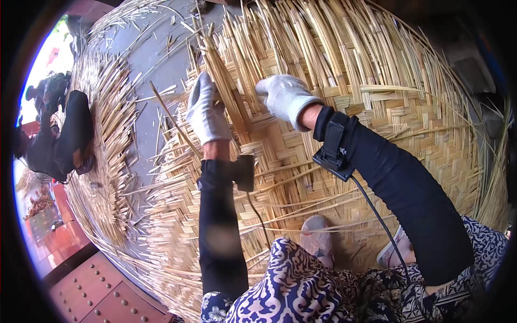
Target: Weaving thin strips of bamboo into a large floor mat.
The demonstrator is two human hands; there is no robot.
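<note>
A wide mat of split reed strips point(371, 121) lies beneath me, woven in a herringbone pattern, with loose strip ends fanning out at the far side. My left hand point(206, 113), in a pale grey knit glove, is closed at the left side of some upright, darker reed strips point(230, 97). To its right, my right hand point(287, 98) wears a matching glove. Its fingers are curled in among the loose ends, and what they grip is hidden. A thin loose strip point(171, 116) slants up to the left of my left hand.
Another woven piece with ragged ends point(110, 161) lies to the left on the grey floor point(153, 56). A person in dark clothing point(72, 134) is at the far left. Red studded panels point(99, 290) stand at lower left. My shoe point(316, 237) rests on the mat.
</note>
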